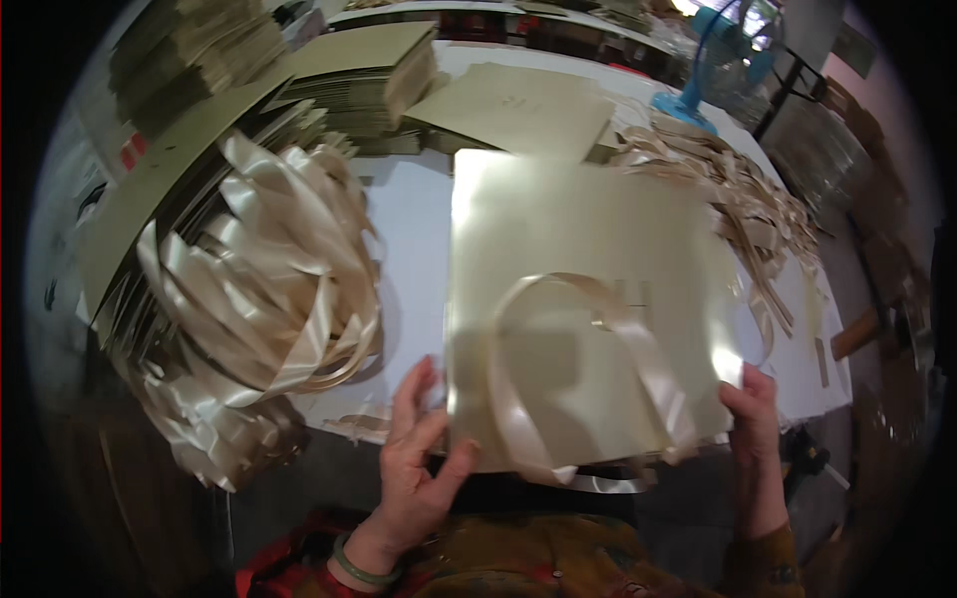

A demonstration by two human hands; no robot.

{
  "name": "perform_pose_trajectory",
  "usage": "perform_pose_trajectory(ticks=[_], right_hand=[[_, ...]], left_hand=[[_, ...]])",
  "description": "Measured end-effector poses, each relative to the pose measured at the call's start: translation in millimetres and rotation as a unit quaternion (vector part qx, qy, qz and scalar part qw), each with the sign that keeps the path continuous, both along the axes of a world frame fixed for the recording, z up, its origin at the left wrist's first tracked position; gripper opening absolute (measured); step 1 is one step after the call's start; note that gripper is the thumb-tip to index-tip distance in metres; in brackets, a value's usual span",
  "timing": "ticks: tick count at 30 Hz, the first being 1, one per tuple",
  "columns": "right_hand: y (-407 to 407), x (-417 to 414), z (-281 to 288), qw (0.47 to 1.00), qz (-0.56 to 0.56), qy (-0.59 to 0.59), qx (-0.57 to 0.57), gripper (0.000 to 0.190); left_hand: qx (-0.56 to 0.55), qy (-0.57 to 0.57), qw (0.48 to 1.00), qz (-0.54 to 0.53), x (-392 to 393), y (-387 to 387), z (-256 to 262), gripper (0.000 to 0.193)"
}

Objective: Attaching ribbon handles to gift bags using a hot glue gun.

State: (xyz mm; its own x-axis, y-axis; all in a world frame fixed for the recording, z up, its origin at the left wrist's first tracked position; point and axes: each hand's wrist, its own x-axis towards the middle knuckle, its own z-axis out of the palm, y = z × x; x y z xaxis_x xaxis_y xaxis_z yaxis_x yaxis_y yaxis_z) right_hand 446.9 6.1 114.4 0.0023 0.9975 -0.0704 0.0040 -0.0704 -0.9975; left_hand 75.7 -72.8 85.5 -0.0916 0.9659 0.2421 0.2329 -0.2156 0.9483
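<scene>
A flat, glossy gold paper bag [538,217] lies before me at the table's front edge. It bears a small dark mark near its middle. A loop of cream satin ribbon [508,374] arches over its face, with ribbon ends at the bag's near edge. My right hand [754,411] pinches the bag's right edge near the lower corner, thumb on top. At the lower left corner is my left hand [422,448], its thumb over the front and its fingers spread along the left edge. Whether those fingers grip it is unclear.
A heap of satin ribbons [284,247] lies left, against a stack of gold bags [172,194]. More stacked gold panels [351,82] and a loose panel [516,105] stand behind. Tangled ribbons [748,194] cover the white table's [411,217] right side, near a blue fan [684,108].
</scene>
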Motion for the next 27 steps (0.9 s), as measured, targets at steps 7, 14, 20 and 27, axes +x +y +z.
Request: perform_pose_trajectory(ticks=[7, 14, 20, 27], right_hand=[[16.5, -24.6, 31.6, 0.989, 0.039, 0.06, 0.127, 0.041], [53.2, -110.6, 60.4, 0.969, 0.107, 0.072, 0.212, 0.056], [60.4, -156.1, 44.0, 0.951, 0.21, 0.008, 0.228, 0.039], [71.9, -166.1, 0.0, 0.97, 0.195, -0.009, 0.148, 0.021]], left_hand=[[-0.042, -0.294, 0.955, -0.024, -13.0, -6.0, 46.8, 0.044], [0.166, -0.139, 0.956, 0.2, -56.7, -33.5, 108.8, 0.031], [0.199, -0.111, 0.915, 0.333, -155.4, -46.9, 173.7, 0.032], [0.096, -0.224, 0.917, 0.317, -291.4, -2.0, 179.0, 0.033]])
